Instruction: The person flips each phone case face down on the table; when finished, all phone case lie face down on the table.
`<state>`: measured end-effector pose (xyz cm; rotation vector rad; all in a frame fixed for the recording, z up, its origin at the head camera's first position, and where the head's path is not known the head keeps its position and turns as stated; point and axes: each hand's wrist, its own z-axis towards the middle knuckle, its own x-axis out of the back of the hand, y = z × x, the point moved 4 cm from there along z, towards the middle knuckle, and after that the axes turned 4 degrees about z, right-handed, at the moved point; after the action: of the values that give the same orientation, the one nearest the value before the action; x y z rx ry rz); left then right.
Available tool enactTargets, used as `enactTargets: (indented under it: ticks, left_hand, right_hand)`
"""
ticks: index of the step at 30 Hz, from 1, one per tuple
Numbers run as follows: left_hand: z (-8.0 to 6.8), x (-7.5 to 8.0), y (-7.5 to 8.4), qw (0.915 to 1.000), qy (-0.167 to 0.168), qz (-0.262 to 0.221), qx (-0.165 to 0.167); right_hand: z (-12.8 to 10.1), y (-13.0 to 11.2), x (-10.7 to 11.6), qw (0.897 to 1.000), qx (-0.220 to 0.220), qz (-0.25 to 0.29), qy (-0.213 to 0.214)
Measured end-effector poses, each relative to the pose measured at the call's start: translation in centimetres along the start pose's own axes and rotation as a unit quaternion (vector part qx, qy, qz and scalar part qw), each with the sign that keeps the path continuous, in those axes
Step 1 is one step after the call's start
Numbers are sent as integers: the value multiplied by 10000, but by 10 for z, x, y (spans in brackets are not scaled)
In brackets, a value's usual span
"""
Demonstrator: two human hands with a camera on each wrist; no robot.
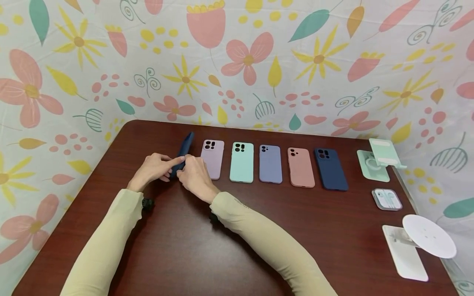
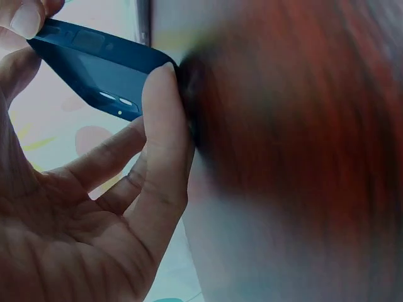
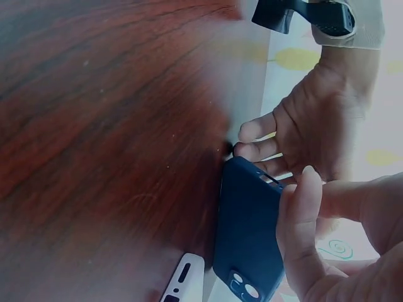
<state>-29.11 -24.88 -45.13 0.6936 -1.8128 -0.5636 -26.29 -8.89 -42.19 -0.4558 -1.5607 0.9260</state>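
Observation:
A dark blue phone case [image 1: 184, 153] stands tilted on its long edge at the left end of a row of cases on the brown table [image 1: 192, 246]. My left hand [image 1: 154, 167] pinches its lower end between thumb and fingertip; the left wrist view shows the case [image 2: 94, 66] held in that hand [image 2: 94, 47]. My right hand [image 1: 194, 174] grips the same end from the right, its thumb lying across the case [image 3: 249, 233]. In the right wrist view the right hand [image 3: 305, 214] is in front and the left hand [image 3: 308, 132] behind.
Lying flat in a row are a lilac case [image 1: 212, 158], a mint case [image 1: 242, 161], a periwinkle case [image 1: 270, 163], a salmon case [image 1: 300, 167] and a navy case [image 1: 331, 168]. A mint phone stand [image 1: 375, 162], an earphone box [image 1: 386, 199] and a white stand [image 1: 418, 242] occupy the right edge.

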Motion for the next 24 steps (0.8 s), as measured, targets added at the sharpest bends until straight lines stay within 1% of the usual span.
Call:
enactTargets:
  ticks: [5,10,12,15,17,19,22,24]
  left_hand:
    - [0,0,-2,9986,-268,-446,-24]
    - [-1,-2,-6,9922,-625,-1073,-92]
    - [0,-1,-8,9901,-701,-1215,-83]
    - [0,1,-10,9888,-750,-1288,-64]
    - [-1,3,-11,9882,-710,-1360,-37]
    - [-2,7,-10,9880,-597,-1422,-65]
    - [-5,13,-7,9870,-283,-1573,-162]
    - [-6,17,-5,9859,-39,-1649,-285]
  right_hand:
    - [-1,-4,-3,9998,-91,172,21]
    - [2,-4,-8,9993,-241,287,-19]
    - [5,-3,-11,9989,-296,359,-49]
    - [9,1,-15,9986,-320,409,-96]
    - [11,4,-19,9983,-366,436,-150]
    - [13,6,-22,9979,-386,462,-216]
    - [16,8,-26,9974,-440,482,-311]
    - [18,9,-28,9975,-459,415,-351]
